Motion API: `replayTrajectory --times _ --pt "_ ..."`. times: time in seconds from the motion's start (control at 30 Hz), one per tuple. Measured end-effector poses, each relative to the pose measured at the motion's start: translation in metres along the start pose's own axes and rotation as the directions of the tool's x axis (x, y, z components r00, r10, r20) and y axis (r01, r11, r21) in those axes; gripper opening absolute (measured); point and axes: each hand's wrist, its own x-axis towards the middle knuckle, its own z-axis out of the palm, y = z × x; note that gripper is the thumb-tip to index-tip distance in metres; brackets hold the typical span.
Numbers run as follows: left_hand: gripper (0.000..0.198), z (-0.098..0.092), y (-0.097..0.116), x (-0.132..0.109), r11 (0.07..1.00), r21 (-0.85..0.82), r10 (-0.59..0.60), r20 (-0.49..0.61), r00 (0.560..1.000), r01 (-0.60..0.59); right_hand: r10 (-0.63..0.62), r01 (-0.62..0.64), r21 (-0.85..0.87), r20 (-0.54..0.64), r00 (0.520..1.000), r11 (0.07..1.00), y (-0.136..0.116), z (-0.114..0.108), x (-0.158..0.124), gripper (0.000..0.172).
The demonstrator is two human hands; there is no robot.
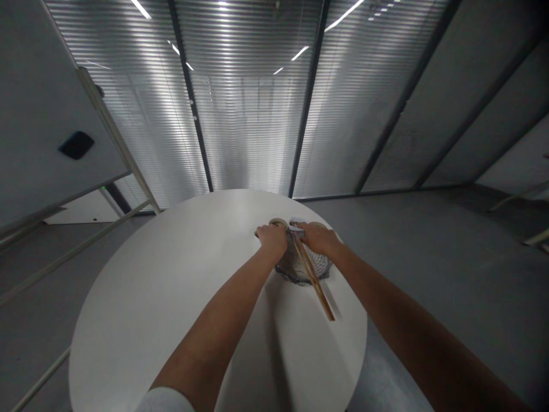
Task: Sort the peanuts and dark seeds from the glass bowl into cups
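Note:
Both hands are at the far right part of a round white table [171, 286]. My left hand [271, 237] is closed at the left side of a greyish, patterned piece [295, 266] with a dark, uneven edge; what its fingers grip is too small to tell. Beside a small white item [295, 225], my right hand [316, 236] is closed too, near the upper ends of two thin wooden sticks [315, 280]. The sticks slant over the patterned piece, their lower ends over the tabletop. Round beige shapes show just behind both hands.
At the left stands a whiteboard [38, 114] on a pale frame, with a dark eraser-like block [76, 145] on it. Glass panels with blinds [253, 126] rise behind the table. Grey floor [450, 257] lies to the right.

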Motion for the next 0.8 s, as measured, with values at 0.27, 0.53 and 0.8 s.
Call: replayTrajectory --times 0.27,0.53,0.8 --pt "0.038 -0.01 -0.026 -0.024 0.999 0.04 -0.01 0.032 0.999 0.009 -0.024 0.026 0.047 -0.026 0.999 0.999 -0.031 -0.006 -0.011 0.047" --pt "0.036 -0.015 -0.108 -0.062 0.997 0.08 -0.026 0.034 0.999 0.024 -0.083 0.086 0.065 -0.048 0.995 0.994 -0.115 -0.012 -0.036 0.044" --pt "0.035 -0.028 -0.186 -0.124 0.983 0.163 -0.093 0.024 0.995 0.087 -0.148 0.157 0.089 -0.103 0.984 0.984 -0.204 -0.016 -0.072 0.04"
